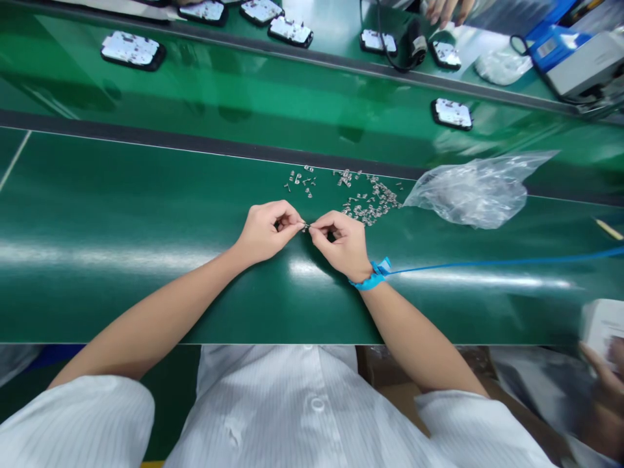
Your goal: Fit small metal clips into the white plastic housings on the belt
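Observation:
Above the green worktop, my left hand (270,229) and my right hand (342,242) meet with thumb and forefinger pinched. Between the fingertips sits a small metal part (306,227), silvery and too tiny to make out exactly; both hands grip it. Just beyond my right hand lies a loose pile of small metal parts (373,203) of similar look. A smaller scatter of metal parts (298,179) lies beyond my left hand. Around my right wrist is a blue wrist strap (371,276) with a cord running off to the right.
A clear plastic bag (475,190) lies right of the pile. Black-and-white device housings (452,114) rest on the green strip and shelf beyond. A co-worker's hand (447,10) is at the far side; another person's hand (607,370) holds a white object at lower right.

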The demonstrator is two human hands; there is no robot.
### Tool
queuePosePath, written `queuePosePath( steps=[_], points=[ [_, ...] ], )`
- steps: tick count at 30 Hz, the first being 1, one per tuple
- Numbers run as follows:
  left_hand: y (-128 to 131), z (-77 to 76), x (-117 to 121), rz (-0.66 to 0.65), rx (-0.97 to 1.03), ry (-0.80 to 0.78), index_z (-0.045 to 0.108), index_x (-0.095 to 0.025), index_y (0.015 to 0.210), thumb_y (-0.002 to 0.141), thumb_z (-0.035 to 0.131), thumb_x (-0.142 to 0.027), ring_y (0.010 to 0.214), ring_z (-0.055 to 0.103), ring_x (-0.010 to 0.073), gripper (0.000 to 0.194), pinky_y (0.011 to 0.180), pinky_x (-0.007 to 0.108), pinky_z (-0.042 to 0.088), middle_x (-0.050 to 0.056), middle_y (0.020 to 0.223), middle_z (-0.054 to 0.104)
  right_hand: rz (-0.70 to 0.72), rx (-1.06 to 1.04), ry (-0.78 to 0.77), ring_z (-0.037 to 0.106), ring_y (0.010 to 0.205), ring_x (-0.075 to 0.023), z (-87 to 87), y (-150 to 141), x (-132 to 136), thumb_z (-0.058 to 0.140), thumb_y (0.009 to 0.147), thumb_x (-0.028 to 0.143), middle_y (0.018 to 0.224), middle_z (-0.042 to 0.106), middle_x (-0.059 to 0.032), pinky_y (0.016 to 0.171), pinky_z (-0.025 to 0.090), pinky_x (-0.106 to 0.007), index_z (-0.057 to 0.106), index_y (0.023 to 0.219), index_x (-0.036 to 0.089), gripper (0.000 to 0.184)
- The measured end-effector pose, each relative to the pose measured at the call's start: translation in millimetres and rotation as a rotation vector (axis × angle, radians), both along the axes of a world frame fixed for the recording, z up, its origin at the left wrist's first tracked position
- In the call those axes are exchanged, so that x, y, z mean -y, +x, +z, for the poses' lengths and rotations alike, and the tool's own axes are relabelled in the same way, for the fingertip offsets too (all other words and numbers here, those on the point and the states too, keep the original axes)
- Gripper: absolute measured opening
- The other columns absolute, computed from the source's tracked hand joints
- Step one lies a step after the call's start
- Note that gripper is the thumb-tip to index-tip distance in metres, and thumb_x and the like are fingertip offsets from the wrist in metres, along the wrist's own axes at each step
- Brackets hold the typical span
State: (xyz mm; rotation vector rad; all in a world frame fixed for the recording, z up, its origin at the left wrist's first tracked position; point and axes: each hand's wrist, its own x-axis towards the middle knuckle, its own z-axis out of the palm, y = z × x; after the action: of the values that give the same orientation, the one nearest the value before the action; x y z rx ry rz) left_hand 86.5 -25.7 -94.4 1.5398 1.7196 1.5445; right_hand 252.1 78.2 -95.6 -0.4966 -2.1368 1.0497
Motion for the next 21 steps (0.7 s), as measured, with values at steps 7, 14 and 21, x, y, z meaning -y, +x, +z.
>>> queuePosePath(
  steps=[7, 14, 21],
  points=[
    [-1, -0.6, 1, -0.101, 0.129, -0.019, 0.061, -0.019, 0.097, 0.083, 0.07, -0.022, 0.068, 0.061, 0.0094, 0.016, 0.064, 0.025, 0.051, 0.005, 0.093, 0.07, -0.02, 0.01, -0.031, 0.059, 0.061, -0.013, -0.4, 0, 0, 0.064, 0.086, 0.025, 0.072, 0.066, -0.0001, 0.059, 0.047, -0.028, 0.066, 0.079, 0.021, 0.008],
    [-7, -1.0, -2, -0.213, -0.015, 0.017, 0.065, -0.023, 0.117, 0.076, 0.078, -0.02, 0.07, 0.058, 0.0077, 0.043, 0.069, 0.026, 0.052, 0.005, 0.11, 0.065, -0.002, -0.009, -0.104, 0.059, 0.061, -0.0122, -0.2, -1, 0, 0.065, 0.085, 0.024, 0.071, 0.064, 0.0012, 0.06, 0.048, -0.027, 0.065, 0.08, 0.021, 0.006],
    [-10, 4.6, -1, -0.207, -0.205, 0.012, 0.075, -0.021, 0.103, 0.089, 0.069, -0.023, 0.069, 0.062, 0.0106, 0.015, 0.066, 0.023, 0.051, 0.001, 0.081, 0.07, 0.047, 0.013, -0.278, 0.058, 0.059, -0.0119, -2.1, -3, 0, 0.066, 0.082, 0.03, 0.069, 0.064, 0.0008, 0.056, 0.047, -0.024, 0.064, 0.079, 0.02, 0.011]
  ],
)
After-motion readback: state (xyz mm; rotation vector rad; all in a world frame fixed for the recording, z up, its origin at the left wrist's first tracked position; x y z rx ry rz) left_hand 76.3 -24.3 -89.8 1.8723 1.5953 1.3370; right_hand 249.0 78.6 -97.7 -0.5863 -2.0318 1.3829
